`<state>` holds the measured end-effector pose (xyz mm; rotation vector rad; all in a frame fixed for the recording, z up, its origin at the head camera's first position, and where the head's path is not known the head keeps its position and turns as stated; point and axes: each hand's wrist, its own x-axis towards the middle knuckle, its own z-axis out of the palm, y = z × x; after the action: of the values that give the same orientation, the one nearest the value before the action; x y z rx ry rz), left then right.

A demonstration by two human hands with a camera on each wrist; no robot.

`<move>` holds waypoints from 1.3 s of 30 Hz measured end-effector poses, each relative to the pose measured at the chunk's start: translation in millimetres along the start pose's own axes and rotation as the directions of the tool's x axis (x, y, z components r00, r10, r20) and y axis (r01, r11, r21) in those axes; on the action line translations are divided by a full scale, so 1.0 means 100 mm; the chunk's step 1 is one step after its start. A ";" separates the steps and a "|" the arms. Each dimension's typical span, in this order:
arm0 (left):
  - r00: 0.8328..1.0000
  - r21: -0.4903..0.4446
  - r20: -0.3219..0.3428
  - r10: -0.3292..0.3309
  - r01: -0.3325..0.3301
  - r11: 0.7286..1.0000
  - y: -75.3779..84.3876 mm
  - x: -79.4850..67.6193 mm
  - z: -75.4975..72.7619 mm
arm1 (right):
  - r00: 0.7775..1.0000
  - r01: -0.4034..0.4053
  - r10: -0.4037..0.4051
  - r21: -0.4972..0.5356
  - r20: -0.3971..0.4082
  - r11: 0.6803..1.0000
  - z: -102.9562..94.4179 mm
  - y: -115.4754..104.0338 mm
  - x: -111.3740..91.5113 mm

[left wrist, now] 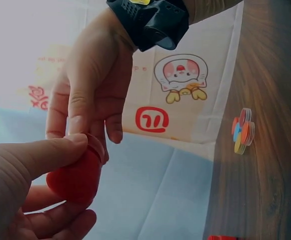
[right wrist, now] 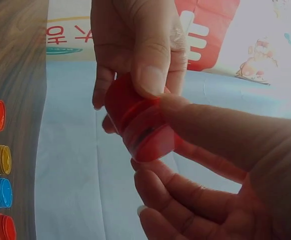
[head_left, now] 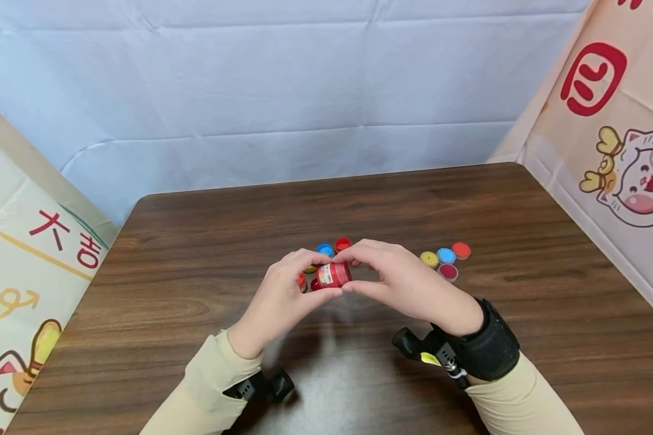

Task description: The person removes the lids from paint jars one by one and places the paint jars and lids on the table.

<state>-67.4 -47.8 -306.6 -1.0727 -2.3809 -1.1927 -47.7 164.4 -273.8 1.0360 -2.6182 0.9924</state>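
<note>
Above the middle of the table, a small red paint jar (head_left: 334,275) with a white label lies tilted on its side between both hands. My left hand (head_left: 280,293) grips the jar's body between thumb and fingers. With thumb and fingers, my right hand (head_left: 405,281) pinches the lid end; the right wrist view shows the red lid (right wrist: 155,142) on the jar. Behind the hands stand other paint jars without lids, among them a blue jar (head_left: 324,249), a red jar (head_left: 343,243) and an orange jar (head_left: 302,281), partly hidden by the fingers.
Right of the hands lie several loose lids: a yellow lid (head_left: 428,259), a blue lid (head_left: 446,255), an orange-red lid (head_left: 461,250) and a dark red lid (head_left: 448,272). The brown wooden table (head_left: 196,338) ends at a pale cloth backdrop (head_left: 283,90).
</note>
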 end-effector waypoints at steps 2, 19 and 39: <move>1.000 -0.018 0.017 -0.018 0.018 1.000 0.00 0.00 0.00 | 1.000 0.022 -0.022 -0.006 0.000 1.000 -0.01 0.00 0.00; 0.986 -0.136 0.126 -0.109 0.126 0.983 -0.05 0.03 0.11 | 1.000 0.017 -0.015 -0.155 0.015 0.988 -0.33 0.10 -0.15; 0.945 0.394 0.213 -0.246 0.148 0.907 -0.34 0.25 0.57 | 0.660 -0.694 0.740 -0.270 0.131 0.667 -0.81 1.16 -0.56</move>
<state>-104.4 -3.6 -348.3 -0.9201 -2.8245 -0.6331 -89.6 309.5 -293.2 -0.0069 -3.3242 0.7010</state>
